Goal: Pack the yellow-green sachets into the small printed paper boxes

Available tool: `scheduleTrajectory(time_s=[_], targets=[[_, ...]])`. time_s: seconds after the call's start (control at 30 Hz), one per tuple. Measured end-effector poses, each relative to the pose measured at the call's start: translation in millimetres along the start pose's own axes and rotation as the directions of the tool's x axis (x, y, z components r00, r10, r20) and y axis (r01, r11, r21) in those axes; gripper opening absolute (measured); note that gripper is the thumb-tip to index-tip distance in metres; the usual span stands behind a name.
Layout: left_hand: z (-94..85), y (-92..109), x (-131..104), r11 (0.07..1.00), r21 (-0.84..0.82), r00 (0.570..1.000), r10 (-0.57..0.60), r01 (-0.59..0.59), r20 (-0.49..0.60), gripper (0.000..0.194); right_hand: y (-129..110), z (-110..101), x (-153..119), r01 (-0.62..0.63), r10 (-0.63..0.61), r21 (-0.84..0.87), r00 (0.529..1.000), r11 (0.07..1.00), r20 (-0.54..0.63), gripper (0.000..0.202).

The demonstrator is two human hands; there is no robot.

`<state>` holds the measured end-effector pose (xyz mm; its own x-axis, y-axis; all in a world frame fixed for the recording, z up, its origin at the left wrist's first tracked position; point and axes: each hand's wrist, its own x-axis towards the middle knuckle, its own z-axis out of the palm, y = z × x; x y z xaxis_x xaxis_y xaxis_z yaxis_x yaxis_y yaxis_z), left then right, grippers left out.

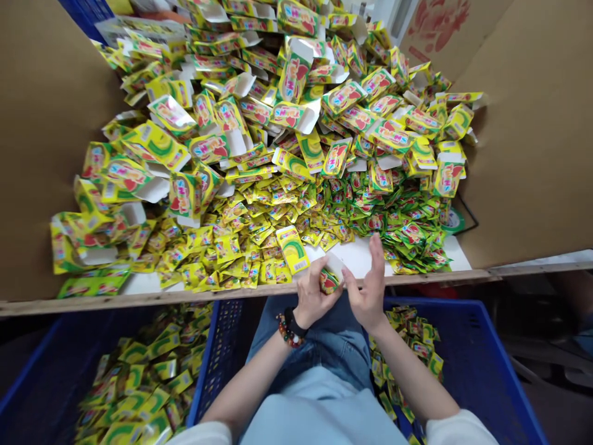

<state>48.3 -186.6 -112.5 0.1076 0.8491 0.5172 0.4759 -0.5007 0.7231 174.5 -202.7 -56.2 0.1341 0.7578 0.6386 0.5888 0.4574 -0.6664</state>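
Observation:
My left hand (311, 300) is closed around a small candy box (330, 281), green and red on its face, with a white flap raised at its end. My right hand (369, 296) is beside it with fingers stretched upward; its thumb tip is at the flap. Just beyond my left hand lies a yellow box (293, 248) with a green curved mark and a barcode. Yellow sachets (229, 247) are heaped ahead and to the left. Green sachets (410, 232) form a pile ahead and to the right.
Many yellow boxes (208, 148), several with open white ends, are piled behind the sachets. Cardboard walls (532, 142) stand at both sides. A wooden edge (152, 298) runs along the table front. Below are blue crates (491, 371) holding yellow boxes (148, 395).

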Motion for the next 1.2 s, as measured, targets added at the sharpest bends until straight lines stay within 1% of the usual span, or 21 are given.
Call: scheduleTrajectory(time_s=[0.03, 0.07, 0.1, 0.13, 0.17, 0.2, 0.27, 0.33, 0.37, 0.43, 0.5, 0.53, 0.63, 0.7, 0.77, 0.87, 0.93, 1.0, 1.07, 1.13, 1.2], targets=[[0.9, -2, -1, 0.998, 0.004, 0.998, 0.055, -0.055, -0.023, 0.052, 3, 1, -2, -0.142, 0.142, 0.063, 0.990, 0.988, 0.018, 0.066], [1.8, -4, -1, 0.994, 0.007, 0.993, 0.109, -0.109, -0.034, 0.048, 6, 2, -3, -0.268, 0.256, 0.134, 0.962, 0.954, 0.096, 0.062], [2.7, -6, -2, 0.989, 0.007, 0.989, 0.145, -0.145, -0.031, 0.047, 8, 4, -5, -0.367, 0.328, 0.200, 0.923, 0.909, 0.201, 0.056], [3.3, -6, -2, 0.989, 0.006, 0.988, 0.151, -0.151, -0.018, 0.049, 9, 5, -6, -0.435, 0.361, 0.252, 0.886, 0.864, 0.290, 0.049], [3.5, -7, -3, 0.991, 0.003, 0.991, 0.135, -0.135, 0.003, 0.054, 9, 5, -7, -0.477, 0.375, 0.287, 0.860, 0.831, 0.346, 0.043], [3.2, -7, -3, 0.995, 0.002, 0.994, 0.105, -0.105, 0.031, 0.059, 8, 5, -8, -0.494, 0.377, 0.305, 0.849, 0.814, 0.370, 0.038], [1.9, -5, -2, 0.999, 0.007, 0.995, 0.040, -0.041, 0.095, 0.064, 5, 4, -8, -0.462, 0.345, 0.325, 0.867, 0.825, 0.358, 0.033], [0.4, -3, 0, 1.000, 0.007, 0.990, 0.012, -0.013, 0.142, 0.059, 0, 4, -7, -0.400, 0.290, 0.332, 0.897, 0.854, 0.334, 0.032], [-0.1, -3, 1, 1.000, 0.005, 0.989, 0.006, -0.007, 0.150, 0.056, -1, 5, -6, -0.384, 0.285, 0.327, 0.906, 0.863, 0.313, 0.032], [-0.2, -2, 1, 1.000, -0.004, 0.991, -0.003, 0.003, 0.132, 0.054, -4, 8, -3, -0.406, 0.337, 0.304, 0.906, 0.862, 0.255, 0.028], [0.4, -2, 1, 1.000, -0.013, 0.994, -0.016, 0.018, 0.111, 0.057, -7, 12, 0, -0.477, 0.433, 0.295, 0.878, 0.828, 0.203, 0.026], [0.8, -2, 1, 1.000, -0.015, 0.994, -0.021, 0.023, 0.106, 0.059, -8, 13, 1, -0.514, 0.475, 0.299, 0.858, 0.804, 0.197, 0.026], [1.9, -2, 1, 1.000, -0.017, 0.995, -0.012, 0.013, 0.102, 0.063, -10, 16, 4, -0.589, 0.539, 0.341, 0.808, 0.732, 0.239, 0.025], [2.1, -1, 1, 1.000, -0.025, 0.995, -0.006, 0.009, 0.099, 0.062, -12, 15, 5, -0.607, 0.545, 0.373, 0.794, 0.701, 0.269, 0.023], [1.7, 0, 2, 0.999, -0.025, 0.996, -0.022, 0.024, 0.087, 0.060, -12, 14, 2, -0.594, 0.519, 0.385, 0.804, 0.706, 0.289, 0.024], [0.7, 1, 1, 0.999, -0.006, 0.997, -0.049, 0.050, 0.052, 0.056, -12, 13, -5, -0.516, 0.421, 0.344, 0.850, 0.785, 0.316, 0.030], [0.9, 1, 0, 0.999, 0.003, 0.997, -0.050, 0.050, 0.051, 0.052, -12, 17, -10, -0.462, 0.370, 0.321, 0.876, 0.827, 0.309, 0.032], [1.8, 1, -1, 0.999, 0.015, 0.997, -0.043, 0.042, 0.068, 0.051, -13, 21, -12, -0.448, 0.366, 0.326, 0.887, 0.833, 0.282, 0.029], [1.9, 2, -2, 0.999, 0.031, 0.996, -0.038, 0.035, 0.077, 0.051, -16, 22, -11, -0.458, 0.379, 0.344, 0.884, 0.820, 0.274, 0.025], [-2.4, 4, -1, 1.000, 0.017, 0.995, -0.010, 0.009, 0.098, 0.053, -17, 12, -9, -0.456, 0.381, 0.330, 0.885, 0.827, 0.268, 0.022], [-13.2, 5, 3, 0.999, -0.032, 0.987, 0.041, -0.037, 0.152, 0.064, -13, -15, -11, -0.434, 0.383, 0.222, 0.892, 0.873, 0.239, 0.021]])
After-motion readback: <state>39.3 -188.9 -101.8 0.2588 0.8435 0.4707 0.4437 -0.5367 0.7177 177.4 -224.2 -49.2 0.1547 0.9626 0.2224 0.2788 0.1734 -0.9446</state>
